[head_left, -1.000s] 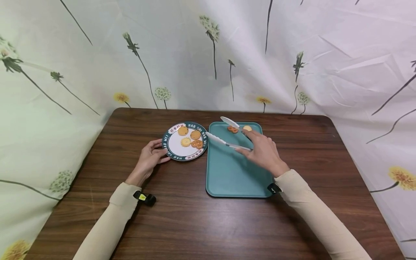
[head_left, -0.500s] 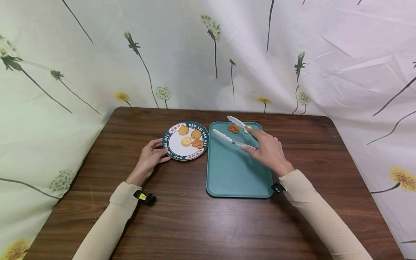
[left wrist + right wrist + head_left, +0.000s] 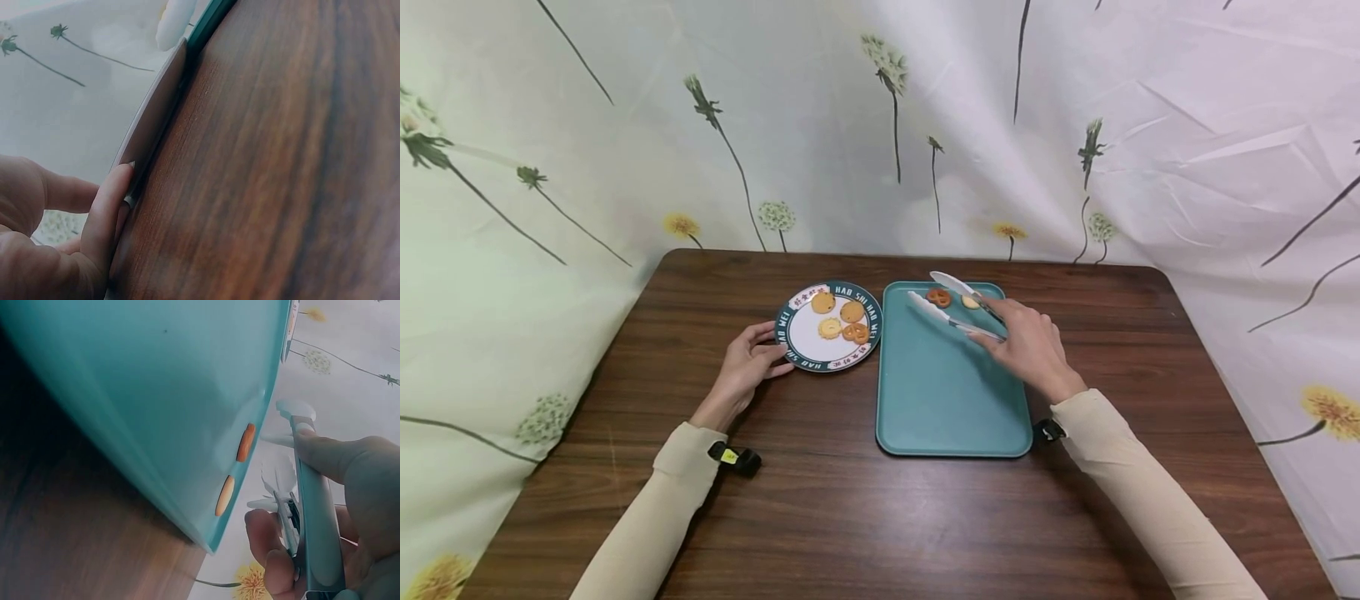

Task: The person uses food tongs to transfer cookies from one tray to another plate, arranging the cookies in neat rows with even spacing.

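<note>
My left hand [image 3: 741,371] pinches the left rim of a round plate [image 3: 805,340] with a dark green lettered border. On it lie two brown round cookies [image 3: 852,312], a pale ring-patterned cookie [image 3: 829,328] and a pretzel-shaped cookie [image 3: 856,332]. Held in my right hand [image 3: 1030,346] are tongs [image 3: 932,307] with white tips, spread apart above the far end of a teal tray [image 3: 955,400]. Nothing is between the tips. Below them on the tray sit another pretzel-shaped cookie [image 3: 937,297] and a pale round cookie [image 3: 970,301], partly hidden by the tongs in the head view.
Plate and tray stand side by side near the back edge of a brown wooden table [image 3: 850,525]. Behind the table hangs a pale cloth [image 3: 820,125] printed with dandelions. Each wrist wears a black camera strap.
The right hand has carried the tongs rightward, from near the plate's right rim to above the cookies on the tray. Their arms have drawn somewhat closer together. Left hand and plate stay put.
</note>
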`<state>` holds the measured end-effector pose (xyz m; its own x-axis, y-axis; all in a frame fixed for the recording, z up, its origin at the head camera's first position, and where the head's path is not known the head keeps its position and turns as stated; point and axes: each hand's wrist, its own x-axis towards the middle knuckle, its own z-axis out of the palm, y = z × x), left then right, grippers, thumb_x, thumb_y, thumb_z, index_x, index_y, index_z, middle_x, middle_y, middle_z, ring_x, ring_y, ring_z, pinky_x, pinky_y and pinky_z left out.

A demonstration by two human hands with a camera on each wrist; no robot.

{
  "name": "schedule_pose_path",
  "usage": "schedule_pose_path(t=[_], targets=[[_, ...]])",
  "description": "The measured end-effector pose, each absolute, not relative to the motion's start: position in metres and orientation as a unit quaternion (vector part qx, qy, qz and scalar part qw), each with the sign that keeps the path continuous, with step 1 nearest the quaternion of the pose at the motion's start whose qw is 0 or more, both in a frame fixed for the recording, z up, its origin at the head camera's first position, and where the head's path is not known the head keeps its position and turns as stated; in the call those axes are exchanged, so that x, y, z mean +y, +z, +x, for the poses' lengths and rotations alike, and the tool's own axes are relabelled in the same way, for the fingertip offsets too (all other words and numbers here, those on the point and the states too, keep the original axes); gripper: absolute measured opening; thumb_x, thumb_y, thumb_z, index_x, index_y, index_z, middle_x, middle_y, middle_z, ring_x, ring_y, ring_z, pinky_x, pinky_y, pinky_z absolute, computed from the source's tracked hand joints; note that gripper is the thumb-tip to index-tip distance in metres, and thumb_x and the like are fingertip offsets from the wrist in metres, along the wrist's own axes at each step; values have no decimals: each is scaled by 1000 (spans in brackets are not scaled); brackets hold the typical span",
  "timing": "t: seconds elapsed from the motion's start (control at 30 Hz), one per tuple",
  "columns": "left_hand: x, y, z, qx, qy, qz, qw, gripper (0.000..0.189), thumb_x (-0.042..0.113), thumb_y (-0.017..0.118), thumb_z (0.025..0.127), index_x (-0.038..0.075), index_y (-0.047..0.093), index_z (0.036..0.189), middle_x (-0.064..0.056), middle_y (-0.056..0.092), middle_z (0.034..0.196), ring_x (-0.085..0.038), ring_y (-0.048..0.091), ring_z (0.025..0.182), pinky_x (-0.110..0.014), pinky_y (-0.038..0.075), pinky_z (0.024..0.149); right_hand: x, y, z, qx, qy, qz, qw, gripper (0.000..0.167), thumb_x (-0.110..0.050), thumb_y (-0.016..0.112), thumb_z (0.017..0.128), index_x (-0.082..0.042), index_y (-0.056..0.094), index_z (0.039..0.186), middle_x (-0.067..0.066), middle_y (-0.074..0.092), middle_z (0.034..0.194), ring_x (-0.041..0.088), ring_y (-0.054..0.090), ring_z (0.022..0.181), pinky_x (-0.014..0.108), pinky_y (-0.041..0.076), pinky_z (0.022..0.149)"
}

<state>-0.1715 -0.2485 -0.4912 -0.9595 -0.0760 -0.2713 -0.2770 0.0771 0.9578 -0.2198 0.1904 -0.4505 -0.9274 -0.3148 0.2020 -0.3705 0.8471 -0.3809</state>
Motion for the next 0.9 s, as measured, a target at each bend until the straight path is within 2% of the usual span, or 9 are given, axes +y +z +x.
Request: schedule_pose_path(t=[0.2, 0.6, 0.9], targets=[[-249, -492, -172, 730, 668, -123, 75, 60, 4, 53, 107, 2, 27, 161, -24, 35, 154, -4, 64, 101, -22, 66, 90, 194, -450, -220, -962, 201, 173, 62, 64, -47, 77, 94, -21, 59, 149, 13, 71, 132, 20, 50, 52, 29, 32, 34], [-249, -492, -173, 726, 672, -125, 76, 61, 3, 54, 106, 2, 27, 161, -21, 35, 154, -5, 64, 104, -23, 66, 89, 201, -450, -220, -966, 182, 178, 55, 63, -46, 76, 94, -14, 61, 147, 17, 71, 131, 25, 61, 66, 28, 40, 38], [-249, -491, -172, 726, 671, -125, 78, 61, 3, 54, 107, 2, 27, 161, -22, 35, 155, -4, 64, 102, -22, 66, 89, 200, -450, -218, -968, 183, 169, 39, 60, -43, 76, 95, -14, 61, 146, 15, 72, 125, 20, 48, 52, 29, 34, 35]])
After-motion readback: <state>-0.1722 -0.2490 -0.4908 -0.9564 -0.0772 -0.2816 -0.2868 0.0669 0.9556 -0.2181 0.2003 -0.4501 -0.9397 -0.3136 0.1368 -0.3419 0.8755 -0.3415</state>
